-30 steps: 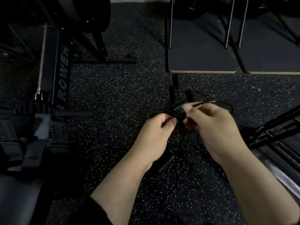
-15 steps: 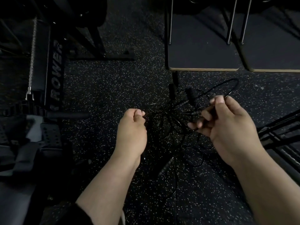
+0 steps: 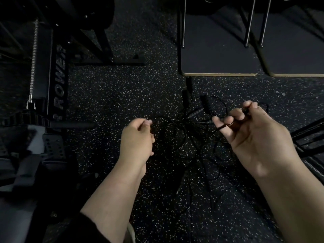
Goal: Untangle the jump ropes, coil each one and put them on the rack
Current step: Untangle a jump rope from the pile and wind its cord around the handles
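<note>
hands (image 3: 192,135) apart, pinching tangled jump ropes (image 3: 189,130)

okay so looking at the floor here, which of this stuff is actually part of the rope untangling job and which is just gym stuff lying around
Part of the job:
- tangled jump ropes, black cords and handles on the floor
- left hand, pinching a cord
- right hand, gripping a cord

Just lying about:
- rowing machine
- dark platforms with metal legs on them
- speckled rubber floor
</note>
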`<state>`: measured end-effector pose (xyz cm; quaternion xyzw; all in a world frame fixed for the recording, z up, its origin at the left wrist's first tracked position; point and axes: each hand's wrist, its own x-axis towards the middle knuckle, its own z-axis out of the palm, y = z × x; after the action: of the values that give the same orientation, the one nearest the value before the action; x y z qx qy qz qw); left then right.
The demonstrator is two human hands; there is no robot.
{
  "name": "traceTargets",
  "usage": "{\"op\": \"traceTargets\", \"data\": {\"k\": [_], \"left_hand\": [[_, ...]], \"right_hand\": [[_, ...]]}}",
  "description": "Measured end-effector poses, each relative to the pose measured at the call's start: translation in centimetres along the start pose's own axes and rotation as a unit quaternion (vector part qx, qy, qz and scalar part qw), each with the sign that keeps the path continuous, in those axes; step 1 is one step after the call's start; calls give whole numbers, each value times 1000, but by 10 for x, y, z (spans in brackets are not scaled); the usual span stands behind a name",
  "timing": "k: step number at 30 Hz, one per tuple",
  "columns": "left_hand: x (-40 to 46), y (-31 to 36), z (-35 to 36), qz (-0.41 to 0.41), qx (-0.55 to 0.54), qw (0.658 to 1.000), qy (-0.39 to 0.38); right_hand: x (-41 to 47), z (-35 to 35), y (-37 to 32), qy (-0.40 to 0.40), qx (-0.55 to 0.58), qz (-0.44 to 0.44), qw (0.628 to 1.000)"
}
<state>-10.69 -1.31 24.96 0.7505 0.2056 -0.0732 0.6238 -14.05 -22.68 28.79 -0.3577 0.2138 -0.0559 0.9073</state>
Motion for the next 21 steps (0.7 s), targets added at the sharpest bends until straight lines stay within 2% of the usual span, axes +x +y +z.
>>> {"op": "traceTargets", "data": {"k": [4, 7, 11, 13, 14, 16, 17, 18, 21], "left_hand": [[-1, 6, 1, 14, -36, 999, -8], [-5, 15, 3, 30, -96, 993, -64], [-16, 26, 4, 22, -137, 978, -156], [-19, 30, 4, 16, -152, 973, -173], [-20, 32, 5, 15, -156, 972, -175], [-21, 33, 5, 9, -166, 971, -172], [-21, 34, 6, 6, -168, 971, -171], [-22, 34, 6, 5, -167, 971, -170], [-23, 35, 5, 7, -167, 970, -177]], "right_hand": [[0, 1, -1, -22, 19, -22, 999], [2, -4, 7, 1, 43, -19, 999], [3, -3, 14, 43, -51, 11, 998], [1, -2, 16, 34, -163, 32, 985], [-1, -2, 17, 28, -278, 39, 959], [-7, -4, 18, 1, -534, 50, 844], [-10, -4, 20, -10, -613, 55, 788], [-11, -3, 22, -7, -655, 57, 753], [-4, -5, 22, 82, -688, 37, 720]]}}
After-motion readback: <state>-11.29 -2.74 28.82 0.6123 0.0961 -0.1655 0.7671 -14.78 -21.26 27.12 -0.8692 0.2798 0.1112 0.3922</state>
